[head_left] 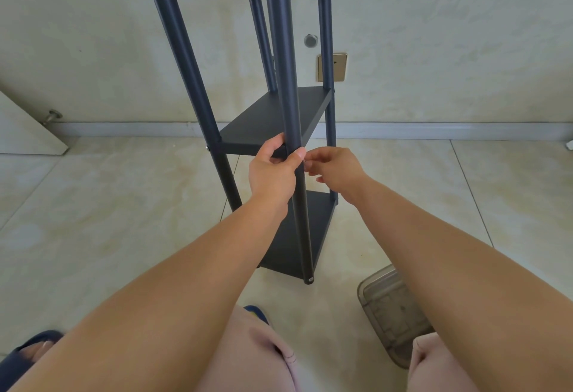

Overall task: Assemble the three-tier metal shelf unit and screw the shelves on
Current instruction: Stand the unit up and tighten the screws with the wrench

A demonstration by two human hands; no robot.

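Item: shelf unit (248, 131), standing on tiled floor (124, 205), three tiers mounted. My left hand (273, 171) grips front post (286, 81) at middle shelf (273, 119); right hand (333, 168), fingers pinched at the joint, screw too small to confirm. Risk: cross-threading if the post shifts; dropped screw rolling off
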